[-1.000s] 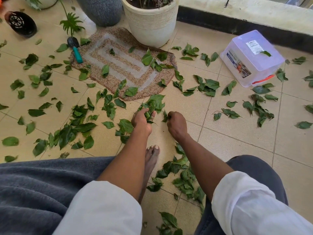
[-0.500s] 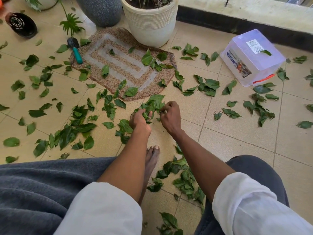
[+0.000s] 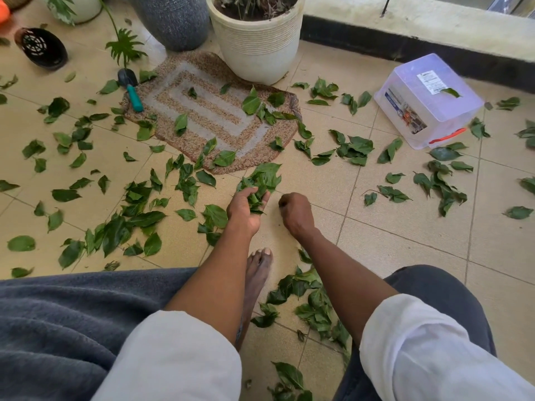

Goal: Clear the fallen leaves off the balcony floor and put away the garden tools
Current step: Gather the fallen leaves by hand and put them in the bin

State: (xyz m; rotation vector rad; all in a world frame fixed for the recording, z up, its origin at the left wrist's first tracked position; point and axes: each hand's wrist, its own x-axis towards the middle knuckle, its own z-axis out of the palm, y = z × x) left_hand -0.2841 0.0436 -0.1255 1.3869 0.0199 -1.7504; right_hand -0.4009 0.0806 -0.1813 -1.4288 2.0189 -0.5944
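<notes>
The left hand [image 3: 246, 206] is gripping a bunch of leaves [image 3: 265, 179] just off the mat's [image 3: 202, 111] near edge, while the right hand [image 3: 295, 212] is hovering beside it, fingers curled on nothing I can see

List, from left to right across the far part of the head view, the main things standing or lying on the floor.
Black mesh pot → trowel → doormat → white ribbed planter → clear plastic box.

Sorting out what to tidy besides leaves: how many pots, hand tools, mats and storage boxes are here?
Pots: 4 (ribbed white, grey, white at top left, black)
Trowel: 1
Mat: 1
Storage box: 1
Total: 7
</notes>
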